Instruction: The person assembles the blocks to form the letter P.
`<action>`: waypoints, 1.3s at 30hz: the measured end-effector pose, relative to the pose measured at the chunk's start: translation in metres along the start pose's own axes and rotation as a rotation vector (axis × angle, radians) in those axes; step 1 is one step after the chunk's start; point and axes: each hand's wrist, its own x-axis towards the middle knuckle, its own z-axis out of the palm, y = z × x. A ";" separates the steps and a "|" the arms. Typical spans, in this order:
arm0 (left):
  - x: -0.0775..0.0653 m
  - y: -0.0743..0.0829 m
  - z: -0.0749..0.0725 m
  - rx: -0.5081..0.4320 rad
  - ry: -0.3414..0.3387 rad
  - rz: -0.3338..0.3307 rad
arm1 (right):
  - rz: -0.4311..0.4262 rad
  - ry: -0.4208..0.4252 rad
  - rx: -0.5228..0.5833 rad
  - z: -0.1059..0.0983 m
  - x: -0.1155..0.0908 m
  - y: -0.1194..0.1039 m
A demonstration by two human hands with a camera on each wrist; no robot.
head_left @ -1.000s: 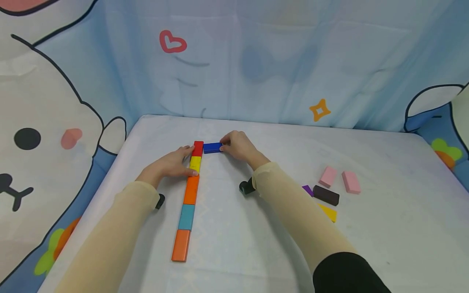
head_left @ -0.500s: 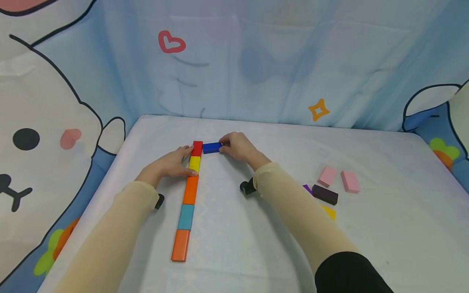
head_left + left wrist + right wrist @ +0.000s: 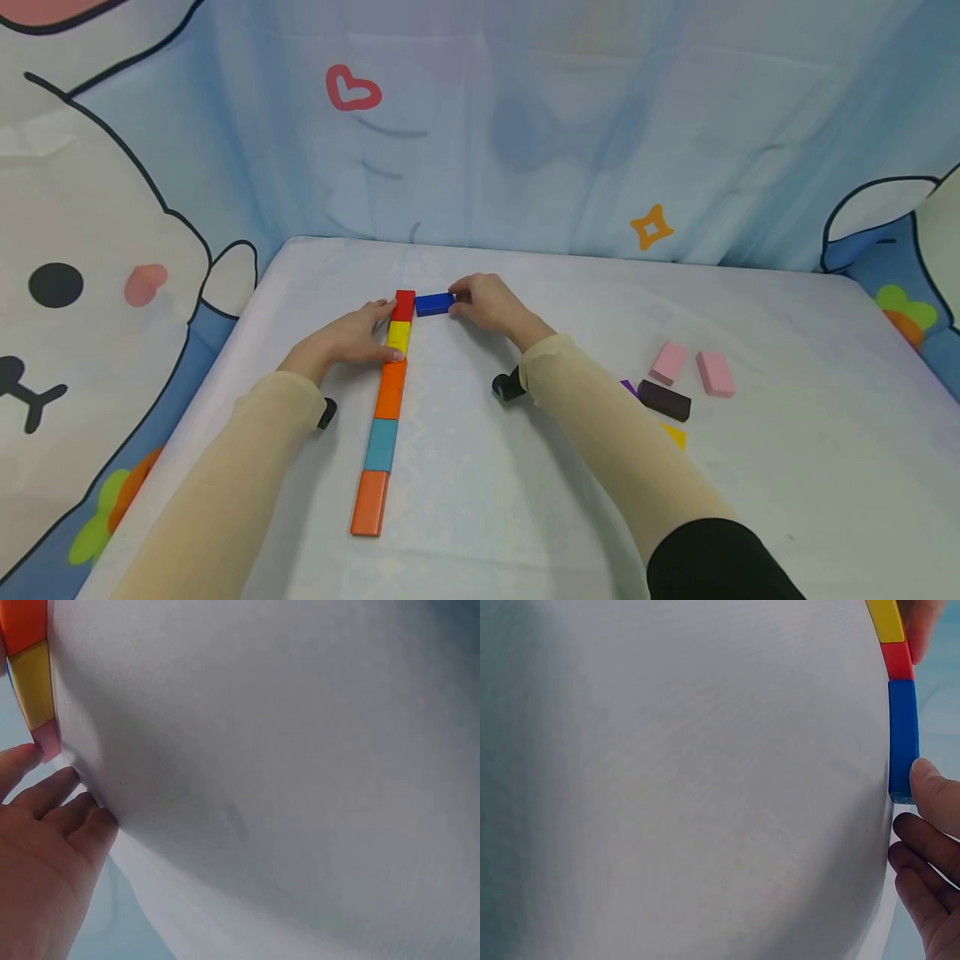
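A row of flat coloured blocks runs away from me on the white table: an orange block [image 3: 370,502] nearest, then a teal block [image 3: 381,444], another orange block [image 3: 391,389], a yellow block [image 3: 399,335] and a red block [image 3: 403,305] at the far end. My left hand [image 3: 341,337] rests along the row's left side, index finger at the red block, thumb near the yellow block's lower end. My right hand [image 3: 491,302] pinches the right end of a blue block [image 3: 433,304], which lies crosswise with its left end against the red one.
To the right lie two pink blocks, one [image 3: 668,362] beside a dark brown block [image 3: 664,400] and the other [image 3: 716,373] further right. A purple piece [image 3: 630,387] and a yellow piece [image 3: 677,435] are partly behind my right sleeve. A patterned blue curtain [image 3: 465,125] hangs behind the table.
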 end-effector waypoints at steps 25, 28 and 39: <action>0.006 -0.003 -0.003 -0.002 -0.011 0.019 | -0.065 -0.056 -0.070 -0.048 -0.061 0.055; 0.006 -0.005 -0.003 -0.002 -0.012 0.017 | -0.052 -0.081 -0.086 -0.052 -0.073 0.068; 0.005 -0.009 -0.005 0.011 -0.015 0.022 | -0.027 -0.081 -0.116 -0.063 -0.131 0.109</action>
